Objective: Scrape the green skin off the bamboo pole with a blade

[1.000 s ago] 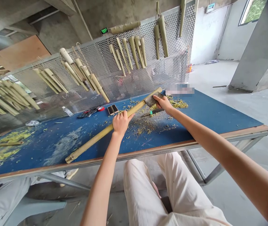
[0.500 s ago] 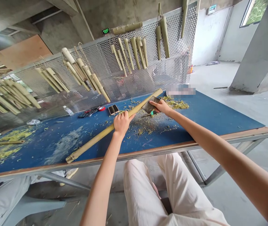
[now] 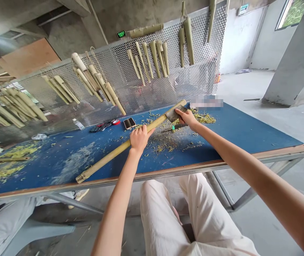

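A long yellow-green bamboo pole [image 3: 108,156] slants across the blue tabletop, its near end at the table's front edge. My left hand [image 3: 139,138] is wrapped over the pole around its middle and presses it down. Farther along, close to the pole's far end, my right hand [image 3: 188,118] grips a flat grey metal scraper [image 3: 171,115]. The scraper's blade rests against the pole's upper side. Below it lies a small bright green piece [image 3: 173,127], partly on a dark thin object I cannot make out. Curled bamboo shavings [image 3: 164,145] are scattered around.
A phone [image 3: 129,123], a red tape roll [image 3: 116,122] and a small bottle [image 3: 78,124] lie or stand along the back. Behind the table [image 3: 258,133] rises a perforated metal panel [image 3: 109,64] hung with bamboo pieces. Another person's leg [image 3: 8,217] shows at lower left.
My right hand has slid the scraper along the pole, away from my left hand and toward the far end. My left hand keeps its hold.
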Demonstrator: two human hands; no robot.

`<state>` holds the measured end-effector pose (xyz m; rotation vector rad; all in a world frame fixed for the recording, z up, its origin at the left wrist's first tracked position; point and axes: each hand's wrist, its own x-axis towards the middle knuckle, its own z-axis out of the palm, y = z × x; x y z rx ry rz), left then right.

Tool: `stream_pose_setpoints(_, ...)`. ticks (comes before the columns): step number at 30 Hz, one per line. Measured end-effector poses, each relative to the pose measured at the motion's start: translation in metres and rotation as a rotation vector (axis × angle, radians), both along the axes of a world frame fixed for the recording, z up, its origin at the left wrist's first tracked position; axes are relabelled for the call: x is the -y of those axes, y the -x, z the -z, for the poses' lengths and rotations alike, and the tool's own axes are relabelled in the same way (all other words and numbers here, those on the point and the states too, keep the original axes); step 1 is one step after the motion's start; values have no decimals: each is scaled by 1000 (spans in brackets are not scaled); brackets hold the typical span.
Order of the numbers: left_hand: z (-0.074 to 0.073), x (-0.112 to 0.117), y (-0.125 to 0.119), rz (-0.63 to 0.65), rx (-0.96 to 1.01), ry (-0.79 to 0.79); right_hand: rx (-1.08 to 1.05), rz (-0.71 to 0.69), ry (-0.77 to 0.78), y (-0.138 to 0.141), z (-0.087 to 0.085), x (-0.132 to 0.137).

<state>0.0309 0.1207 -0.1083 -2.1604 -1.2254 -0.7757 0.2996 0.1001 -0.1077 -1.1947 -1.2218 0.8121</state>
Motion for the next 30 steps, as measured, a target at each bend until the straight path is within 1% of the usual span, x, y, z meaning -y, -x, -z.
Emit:
stream_pose_setpoints(1, 0, 0, 0, 2, -2, 0, 12, -14, 4, 0, 1, 0)
stream_pose_setpoints(5, 1, 0, 0, 7, 3, 1, 70, -223, 56, 6, 3, -1)
stream_pose_setpoints(6, 1, 0, 0, 7, 10, 0, 63, -232, 59, 7, 3, -1)
stream_pose_setpoints(7, 0, 0, 1, 6, 15, -2, 45, -200, 57, 7, 2, -1)
stream_pose_setpoints(11, 0, 0, 0, -3, -1, -1, -22, 71, 15, 0, -1, 0)
stream_pose_setpoints(12, 0, 0, 0, -2, -1, 2, -13, 94, 8, -1, -1, 1)
stream_pose_setpoints(13, 1, 0, 0, 1, 3, 7, 5, 80, 4, -1, 0, 2)
stream_pose_setpoints(14, 1, 0, 0, 4, 9, 12, 29, 31, 5, 0, 2, 2)
stream_pose_setpoints(17, 1, 0, 0, 13, 16, 14, 90, -179, 24, 9, 5, 2)
stream_pose_setpoints(18, 1, -1, 1, 13, 15, 6, 97, -212, 23, 10, 6, 1)
stream_pose_setpoints(19, 1, -1, 1, 11, 14, -3, 93, -206, 16, 10, 6, -1)
stream_pose_setpoints(23, 0, 0, 0, 6, 15, -2, 27, -13, -15, 0, 3, -2)
stream_pose_setpoints(24, 0, 0, 0, 9, 13, 8, 30, 4, -13, -2, 3, -2)
stream_pose_setpoints(25, 0, 1, 0, 13, 11, 16, 47, -11, -8, -2, 3, 0)
stream_pose_setpoints(26, 0, 1, 0, 15, 9, 22, 77, -54, 0, -1, 3, 2)
stream_pose_setpoints(29, -1, 1, 0, -4, 4, 17, 169, -248, 12, 10, 3, 7)
stream_pose_setpoints(30, -1, 1, 0, -15, 3, 13, 179, -291, 17, 14, 3, 7)
